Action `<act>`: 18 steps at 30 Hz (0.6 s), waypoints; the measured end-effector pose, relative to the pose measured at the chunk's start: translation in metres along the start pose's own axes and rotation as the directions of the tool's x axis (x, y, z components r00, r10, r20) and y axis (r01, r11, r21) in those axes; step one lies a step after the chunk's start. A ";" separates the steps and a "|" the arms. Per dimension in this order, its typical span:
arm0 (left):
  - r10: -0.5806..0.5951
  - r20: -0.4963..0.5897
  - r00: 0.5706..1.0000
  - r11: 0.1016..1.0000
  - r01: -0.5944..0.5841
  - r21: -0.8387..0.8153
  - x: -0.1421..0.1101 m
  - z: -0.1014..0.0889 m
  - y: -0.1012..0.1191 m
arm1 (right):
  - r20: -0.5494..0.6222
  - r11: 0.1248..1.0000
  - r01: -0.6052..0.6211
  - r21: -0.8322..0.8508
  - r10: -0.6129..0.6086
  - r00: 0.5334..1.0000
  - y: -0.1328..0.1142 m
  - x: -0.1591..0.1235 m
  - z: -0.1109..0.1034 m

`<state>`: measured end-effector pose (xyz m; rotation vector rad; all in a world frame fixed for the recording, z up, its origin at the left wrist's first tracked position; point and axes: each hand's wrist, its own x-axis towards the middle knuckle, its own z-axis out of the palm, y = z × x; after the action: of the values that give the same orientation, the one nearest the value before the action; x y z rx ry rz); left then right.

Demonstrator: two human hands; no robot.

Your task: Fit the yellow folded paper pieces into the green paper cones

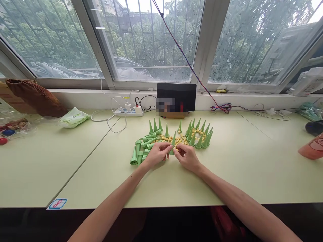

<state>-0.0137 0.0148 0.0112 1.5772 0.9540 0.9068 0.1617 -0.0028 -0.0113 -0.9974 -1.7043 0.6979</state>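
Observation:
Near the middle of the table, my left hand (158, 152) is closed round a green plastic watering spike (174, 138), its point upward. My right hand (187, 156) meets it from the right, thumb and forefinger pinched on a small yellow plug (176, 147) against the spike's lower part; the fingers partly hide it. Behind my hands lies a heap of small yellow plugs (181, 139). Left of my left hand, several green spikes (134, 156) lie piled or stand on their wide ends. Further right, a cluster of upright green spikes (198, 142) rings more yellow plugs.
A dark screen (176, 97) leans by the window sill, beside a white power strip (130, 111) with loose cables. On the left are a wipes packet (74, 117) and a brown bag (35, 97). An orange-pink cup (311, 148) lies at the right edge.

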 end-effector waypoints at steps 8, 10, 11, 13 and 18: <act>0.031 0.059 0.998 0.996 -0.036 0.080 0.000 -0.002 -0.005 | 0.011 0.988 0.067 -0.142 -0.066 0.998 0.004 0.000 0.001; 0.038 0.069 0.997 0.996 -0.043 0.075 0.001 -0.002 -0.006 | 0.015 0.982 0.088 -0.170 -0.087 0.996 0.004 0.000 0.002; 0.040 0.079 0.996 0.997 -0.045 0.064 0.000 -0.002 -0.006 | 0.019 0.979 0.100 -0.179 -0.098 0.995 0.004 0.000 0.002; 0.037 0.105 0.994 0.999 -0.040 0.032 0.000 -0.002 -0.004 | 0.028 0.974 0.126 -0.190 -0.122 0.992 0.004 0.000 0.002; -0.016 0.156 0.988 0.999 0.020 -0.029 -0.002 -0.003 -0.001 | 0.053 0.969 0.152 -0.195 -0.144 0.988 0.004 0.000 0.003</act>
<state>-0.0174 0.0143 0.0102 1.5861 0.8392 0.7702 0.1599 -0.0012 -0.0154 -0.9855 -1.8889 0.4587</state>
